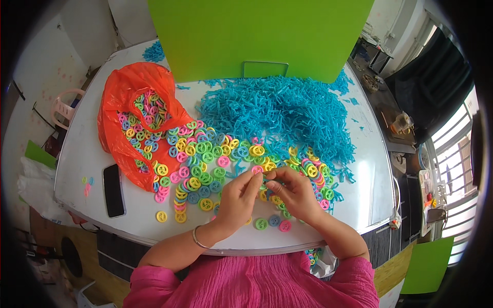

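Left hand (237, 199) and right hand (297, 194) nearly fingertip to fingertip above the near middle of a white tabletop (365, 192), both closed in a pinch around a small piece (265, 177), too covered by fingers for telling its kind. Right at the left fingertips, a pink spoked wheel (257, 169), held or merely lying behind: impossible to tell.

Far left of the left hand, a few little pink, green and blue bits (91, 180). Closer in, but well apart from that hand, a black-screened phone (113, 191), lying flat. Beyond the phone, an open red plastic bag (110, 100) with many-coloured wheels (151, 105) inside. Around the left wrist, a silver bangle (195, 237).

Between bag and left hand, and on past the fingertips, a dense spread of loose wheels (207, 157) in pink, yellow, green and blue. Straight beyond both hands, a big heap of slender blue plastic pieces (277, 105), and behind it an upright green panel (257, 36) with a wire handle (265, 62) low down. Just on the near side of the right hand, three wheels in a short row: green (261, 224), blue, pink. Right of the right hand, more wheels beside stray blue pieces.
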Available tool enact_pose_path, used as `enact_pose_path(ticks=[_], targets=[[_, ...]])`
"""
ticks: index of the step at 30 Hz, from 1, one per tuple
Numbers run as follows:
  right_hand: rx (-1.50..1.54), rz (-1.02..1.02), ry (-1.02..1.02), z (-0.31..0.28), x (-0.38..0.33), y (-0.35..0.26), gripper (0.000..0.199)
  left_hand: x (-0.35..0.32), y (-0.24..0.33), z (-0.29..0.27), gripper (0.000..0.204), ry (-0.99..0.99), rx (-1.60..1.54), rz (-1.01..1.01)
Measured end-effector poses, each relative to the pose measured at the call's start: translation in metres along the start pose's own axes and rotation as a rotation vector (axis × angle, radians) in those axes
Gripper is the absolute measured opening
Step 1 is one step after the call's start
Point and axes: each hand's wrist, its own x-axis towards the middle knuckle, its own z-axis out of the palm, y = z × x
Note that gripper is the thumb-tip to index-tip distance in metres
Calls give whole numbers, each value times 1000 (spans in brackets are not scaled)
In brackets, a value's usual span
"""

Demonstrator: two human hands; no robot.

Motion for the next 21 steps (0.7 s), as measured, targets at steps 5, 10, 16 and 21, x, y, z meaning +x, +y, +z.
enact_pose_path(ticks=[5,10,16,21], targets=[[57,-40,80,-5,-1,4,14,-4,5,3,25,-7,-31,17],[-154,-178,130,-5,-5,4,8,0,10,-1,27,-47,-232,-337],[24,9,40,-5,-3,12,13,2,2,-7,24,-104,-400,-512],[-6,100,-17,-10,0,13,16,4,1,-5,28,-138,-91,-286]])
